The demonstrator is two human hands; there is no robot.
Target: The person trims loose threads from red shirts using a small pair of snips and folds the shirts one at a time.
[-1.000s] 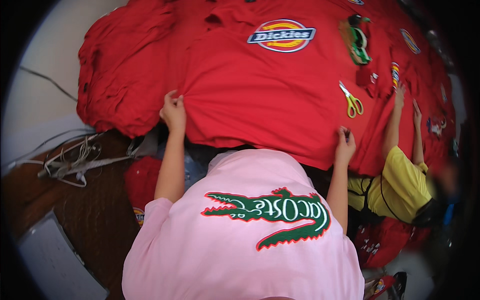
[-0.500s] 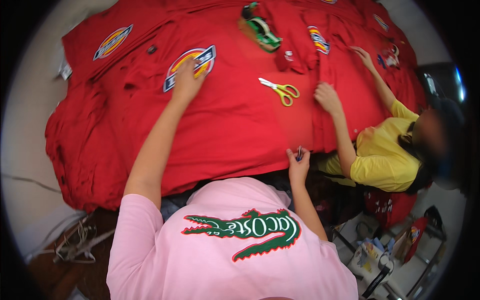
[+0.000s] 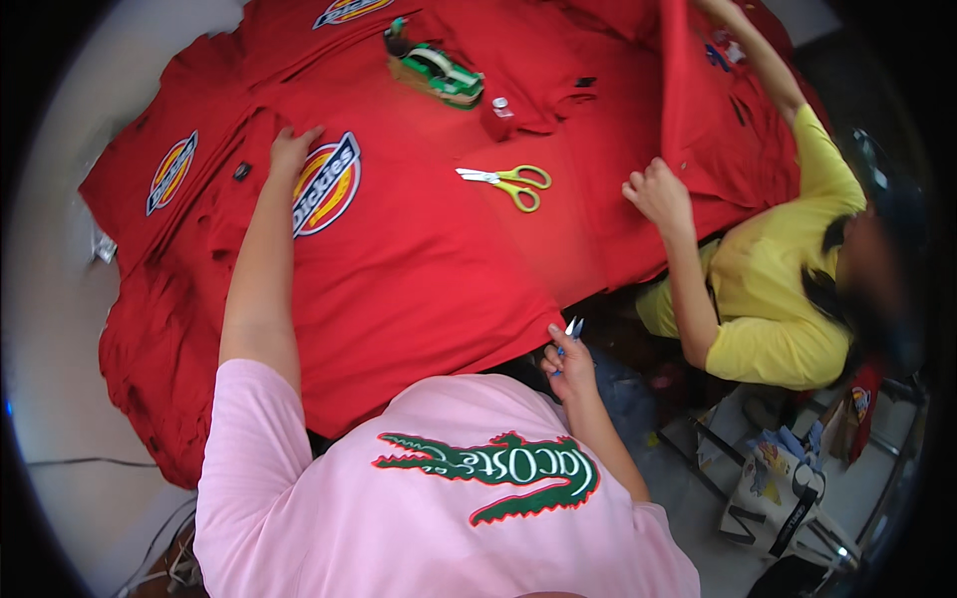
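Note:
A red shirt (image 3: 429, 269) with a round-and-diamond patch (image 3: 329, 184) in red, yellow and dark blue lies spread before me. My left hand (image 3: 291, 151) rests on the cloth at the patch's upper left, thumb apart from the fingers; some fingertips are hard to see. Near the shirt's lower right corner, my right hand (image 3: 570, 367) is closed around small blue-handled thread snips (image 3: 574, 327), blades pointing up. The thumb side of this hand is at the shirt edge. Yellow-handled scissors (image 3: 518, 184) lie on the cloth to the right, touched by neither hand.
A green tape dispenser (image 3: 439, 75) sits at the far side, near a small white-capped item (image 3: 500, 106). At right, a co-worker in a yellow shirt (image 3: 778, 269) holds up a fold of red cloth (image 3: 675, 80). A light bag (image 3: 773, 488) stands lower right.
My left hand has slid off the patch to its upper left. My right hand has turned, showing the snips' blades more clearly. The co-worker has raised red cloth. The view has shifted.

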